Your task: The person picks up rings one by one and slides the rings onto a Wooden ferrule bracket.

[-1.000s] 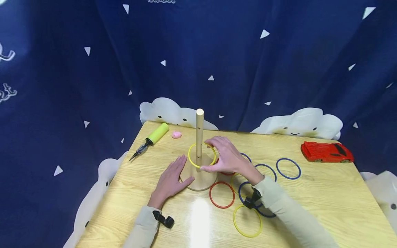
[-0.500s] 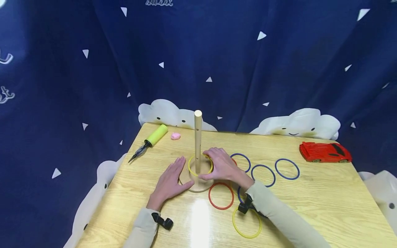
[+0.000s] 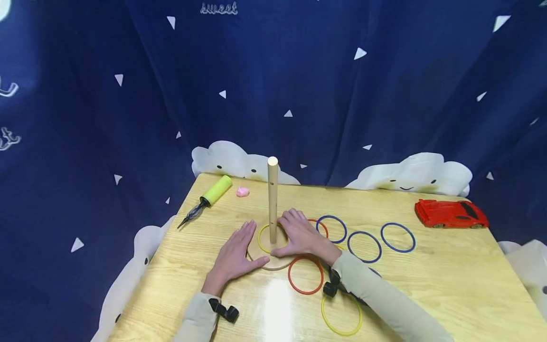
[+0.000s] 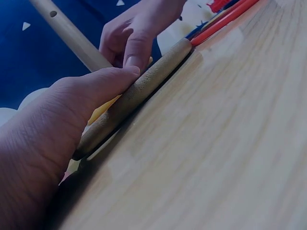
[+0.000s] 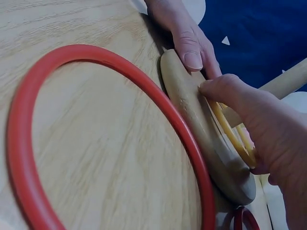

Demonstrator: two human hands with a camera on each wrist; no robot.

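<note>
A thin yellow plastic-looking ring encircles the upright post of a pale wooden stand, low down at the stand's round base; whether it lies flat on the base all the way round cannot be told. The right hand pinches this ring at the right side of the stand, thumb toward the near side and fingers toward the far side. The left hand rests against the left edge of the base, its fingers straight and together, its thumb spread out over the near rim; it grips nothing.

Just beside the stand, on its near right, lies a red ring. Farther to the right of the stand, a second red ring overlaps a blue ring, and two more blue hoops lie beyond. A yellow hoop lies nearer the person than the stand; other rings are partly hidden under the right sleeve.

Well to the right of the stand sits a red toy car. To its far left are a small pink lump and a yellow-green hand pump with a black nozzle. All stand on a light wood-grain table, and a dark blue curtain with white triangles and clouds hangs behind the stand.
</note>
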